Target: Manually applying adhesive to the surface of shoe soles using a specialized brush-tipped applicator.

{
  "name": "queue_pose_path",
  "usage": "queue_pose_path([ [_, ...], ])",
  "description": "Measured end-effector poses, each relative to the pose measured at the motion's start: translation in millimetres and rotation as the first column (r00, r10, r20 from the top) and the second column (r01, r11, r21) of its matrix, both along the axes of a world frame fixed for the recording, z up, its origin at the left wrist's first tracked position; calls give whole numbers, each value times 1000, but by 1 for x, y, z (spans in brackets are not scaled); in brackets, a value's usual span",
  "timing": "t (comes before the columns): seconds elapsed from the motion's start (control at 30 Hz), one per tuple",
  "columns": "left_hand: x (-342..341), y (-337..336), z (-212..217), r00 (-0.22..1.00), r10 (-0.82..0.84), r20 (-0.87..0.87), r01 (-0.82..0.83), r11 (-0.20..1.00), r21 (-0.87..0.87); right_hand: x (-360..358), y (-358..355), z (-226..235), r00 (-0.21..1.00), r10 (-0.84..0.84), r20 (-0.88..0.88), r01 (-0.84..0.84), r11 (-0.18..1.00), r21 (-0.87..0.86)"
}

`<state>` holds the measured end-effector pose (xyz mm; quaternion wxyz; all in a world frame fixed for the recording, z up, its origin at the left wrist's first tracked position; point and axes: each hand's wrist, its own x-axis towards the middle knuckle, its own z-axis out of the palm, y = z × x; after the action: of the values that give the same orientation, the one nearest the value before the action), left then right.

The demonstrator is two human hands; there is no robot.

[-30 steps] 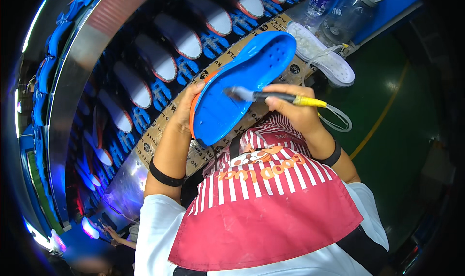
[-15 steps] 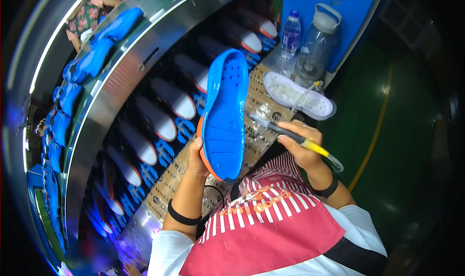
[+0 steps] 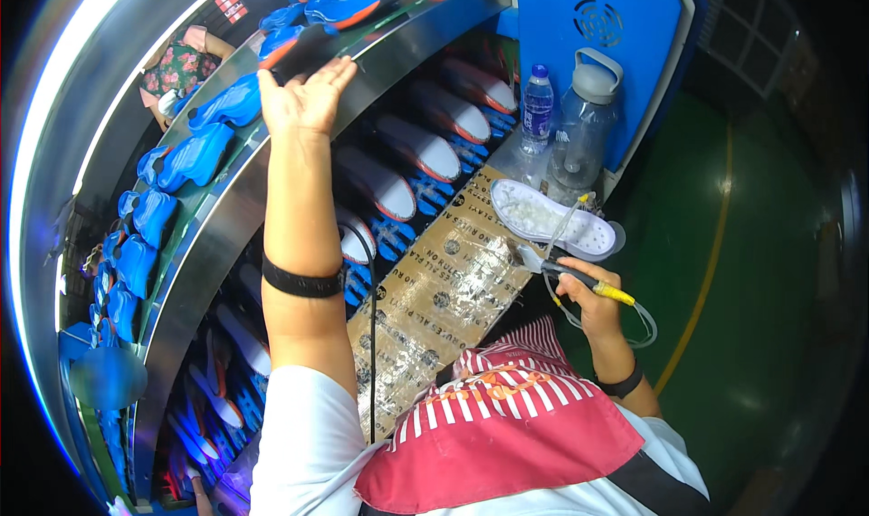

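My left hand (image 3: 305, 98) is raised to the upper conveyor shelf, fingers spread and palm open, its fingertips right at a blue sole with an orange edge (image 3: 337, 9) lying there. My right hand (image 3: 590, 301) is low by my chest, closed on a thin applicator tool with a yellow handle and a clear tube (image 3: 568, 276). The tool's tip points at a white sole (image 3: 554, 222) that rests on the cardboard-covered bench (image 3: 444, 290).
Several blue soles (image 3: 186, 158) ride the curved upper belt, and white-and-orange soles (image 3: 424, 147) sit on blue holders on the lower one. A small water bottle (image 3: 537, 100) and a clear jug (image 3: 584, 122) stand by a blue panel (image 3: 634, 72). Another person in flowered clothing (image 3: 176, 63) works beyond the belt.
The blue sole I held in front of me has gone up onto the upper belt and my left hand has let go. My right hand has lowered with the tool toward the bench.
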<state>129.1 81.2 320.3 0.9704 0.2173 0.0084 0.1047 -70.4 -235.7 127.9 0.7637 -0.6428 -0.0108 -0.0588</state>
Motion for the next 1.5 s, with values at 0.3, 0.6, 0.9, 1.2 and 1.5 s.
queue_pose_path([
  [0.3, -19, 16, -25, 676, 263, 689, -664, -190, 724, 3, 5, -19, 996, 52, -78, -54, 998, -34],
  [0.6, -25, 73, 22, 698, 287, 656, -73, -883, 463, 5, 6, -41, 994, 91, -54, -91, 996, 12],
  [0.9, -68, 107, 45, 806, 237, 542, -17, -907, 422, 5, 0, -47, 994, 100, -34, -99, 995, 33],
  [1.2, -96, 136, 44, 783, 297, 547, 94, -925, 368, -2, -6, -47, 990, 104, -99, -102, 995, 21],
  [1.5, -33, 84, 18, 690, 238, 683, -136, -885, 446, -4, -11, -48, 980, 124, -157, -118, 992, 53],
])
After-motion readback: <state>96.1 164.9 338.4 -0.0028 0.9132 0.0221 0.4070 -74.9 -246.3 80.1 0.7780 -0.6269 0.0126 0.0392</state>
